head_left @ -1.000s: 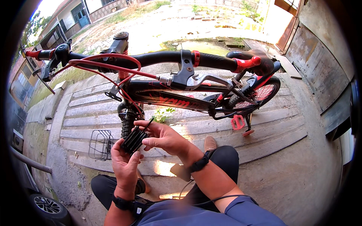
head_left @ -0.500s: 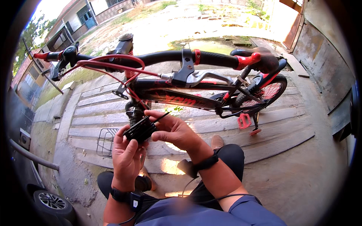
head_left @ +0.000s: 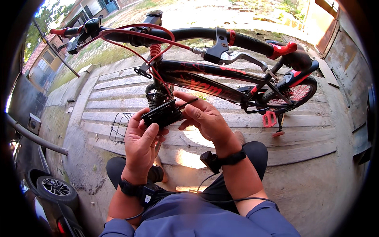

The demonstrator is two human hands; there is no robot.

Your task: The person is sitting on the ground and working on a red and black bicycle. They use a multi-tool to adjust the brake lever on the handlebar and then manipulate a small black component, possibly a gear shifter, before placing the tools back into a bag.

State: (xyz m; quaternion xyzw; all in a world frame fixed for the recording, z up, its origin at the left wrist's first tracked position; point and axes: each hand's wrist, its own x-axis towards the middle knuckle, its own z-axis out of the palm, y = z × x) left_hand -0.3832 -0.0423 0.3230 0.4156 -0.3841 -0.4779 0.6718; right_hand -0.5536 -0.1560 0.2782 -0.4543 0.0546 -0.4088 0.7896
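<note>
Fingers of the left hand (head_left: pixel 139 148) grasp a black folding tool (head_left: pixel 161 114), the thumb at its near edge; the thumb and fingers of the right hand (head_left: pixel 209 120) lie about its slender rod (head_left: pixel 188 103), though whether they pinch it cannot be told; a loosened left thumb could let the tool drop, and a sudden give at a stiff pivot could, by judgement, nip a fingertip or jerk the rod free; the tool shows as a compact, dark, ridged block, the rod projecting obliquely up to the right; it is held in the air on the near side of a black-and-red bicycle (head_left: pixel 213 89), above slatted paving (head_left: pixel 292 152); a wire basket (head_left: pixel 118 128) rests to the left.
</note>
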